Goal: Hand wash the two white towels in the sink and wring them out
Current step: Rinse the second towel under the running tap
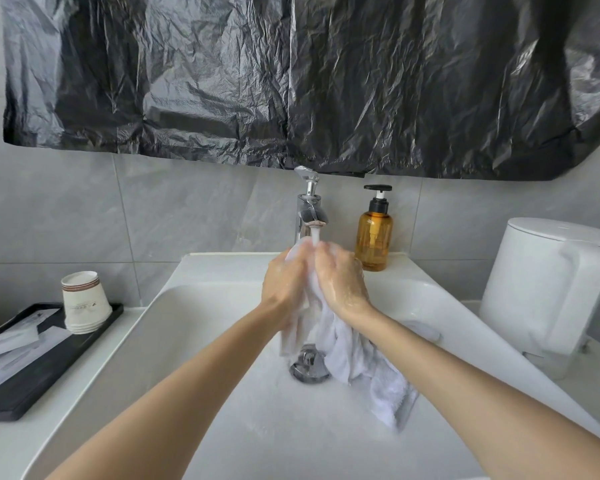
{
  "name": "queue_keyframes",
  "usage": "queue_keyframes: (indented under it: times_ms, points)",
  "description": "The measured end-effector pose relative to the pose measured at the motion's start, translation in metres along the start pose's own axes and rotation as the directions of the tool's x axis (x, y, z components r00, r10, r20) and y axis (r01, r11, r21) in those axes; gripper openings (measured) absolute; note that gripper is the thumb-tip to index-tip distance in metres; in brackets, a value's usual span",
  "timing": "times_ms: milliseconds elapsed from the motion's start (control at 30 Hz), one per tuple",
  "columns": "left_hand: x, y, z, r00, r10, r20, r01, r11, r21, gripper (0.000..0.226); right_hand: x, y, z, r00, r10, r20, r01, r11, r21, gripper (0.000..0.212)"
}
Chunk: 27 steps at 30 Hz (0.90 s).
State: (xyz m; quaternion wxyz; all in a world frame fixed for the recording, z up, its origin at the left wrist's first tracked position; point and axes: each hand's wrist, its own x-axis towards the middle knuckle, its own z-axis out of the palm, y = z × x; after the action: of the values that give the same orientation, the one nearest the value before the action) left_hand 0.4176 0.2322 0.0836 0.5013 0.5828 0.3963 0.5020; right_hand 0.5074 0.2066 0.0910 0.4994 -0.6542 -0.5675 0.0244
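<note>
We find the left hand (284, 282) and right hand (342, 284) knuckle to knuckle under the tap (310, 216). Each has its fingers curled round the bunched top of a white towel (355, 362), and the right one is slick with suds. Water (315, 237) falls onto the cloth between them. The towel's tail hangs down to the floor of the sink (205, 341), beside the drain plug (309, 365).

We judge this the washing or rinsing of one towel — the wringing is not yet done. A pale lump (425, 330) behind the right forearm may be the second towel (the arm covers most of it, so we cannot tell). The fingertips are buried in cloth.

An amber soap bottle (374, 237) stands on the sink's back rim. Paper cups (84, 303) sit on a black tray (32, 379) on the bench (66, 393) to the left.
</note>
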Motion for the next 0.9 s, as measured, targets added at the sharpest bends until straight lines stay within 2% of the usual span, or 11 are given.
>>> queue_keyframes:
  times_ms: [67,100,167,267,367,467,567,633,700,800,900]
  points:
    - [0.001,0.002,-0.005,0.999,0.021,-0.026,-0.017,0.986,0.166,0.029,0.000,0.001,-0.007,0.991,-0.127,0.048,0.132,0.984,-0.117,0.039]
    - [0.000,0.003,-0.007,0.999,0.037,-0.013,-0.032,0.958,0.285,0.033,-0.001,0.003,-0.011,0.983,-0.169,0.078,0.177,0.978,-0.111,0.039]
    - [0.002,0.005,-0.013,0.999,0.047,-0.015,-0.037,0.921,0.388,0.036,-0.003,0.004,-0.019,0.964,-0.199,0.178,0.212,0.976,-0.057,0.037]
    - [0.005,0.009,-0.020,0.998,0.048,-0.041,-0.031,0.941,0.336,0.039,0.000,0.010,-0.023,0.932,-0.135,0.337,0.130,0.991,0.039,0.032]
    - [0.012,0.014,-0.027,0.993,0.088,-0.073,-0.072,0.977,0.203,0.039,0.002,0.015,-0.027,0.888,-0.070,0.455,0.019,0.993,0.116,0.053]
    - [0.019,0.018,-0.040,0.986,0.075,-0.146,-0.061,0.993,0.102,0.041,0.001,0.034,-0.025,0.771,0.064,0.633,-0.067,0.998,-0.019,0.073]
    - [0.025,0.018,-0.055,0.965,0.049,-0.258,-0.039,0.998,0.045,0.052,0.007,0.047,-0.020,0.703,0.138,0.697,-0.104,0.990,-0.092,0.059]
    - [0.028,0.016,-0.065,0.942,0.055,-0.331,-0.040,0.998,0.054,0.036,0.015,0.041,-0.025,0.744,0.106,0.659,-0.107,0.993,-0.039,0.042]
    - [0.031,0.014,-0.073,0.922,0.086,-0.377,-0.053,0.994,0.095,0.024,0.025,0.033,-0.033,0.809,0.089,0.582,-0.203,0.970,0.134,0.042]
    - [0.035,0.015,-0.076,0.925,0.150,-0.350,-0.099,0.982,0.158,0.024,0.033,0.025,-0.038,0.887,0.124,0.445,-0.326,0.849,0.415,0.056]
    - [0.039,0.012,-0.075,0.939,0.118,-0.323,-0.067,0.984,0.165,0.029,0.032,0.019,-0.036,0.869,0.127,0.478,-0.422,0.695,0.582,0.036]
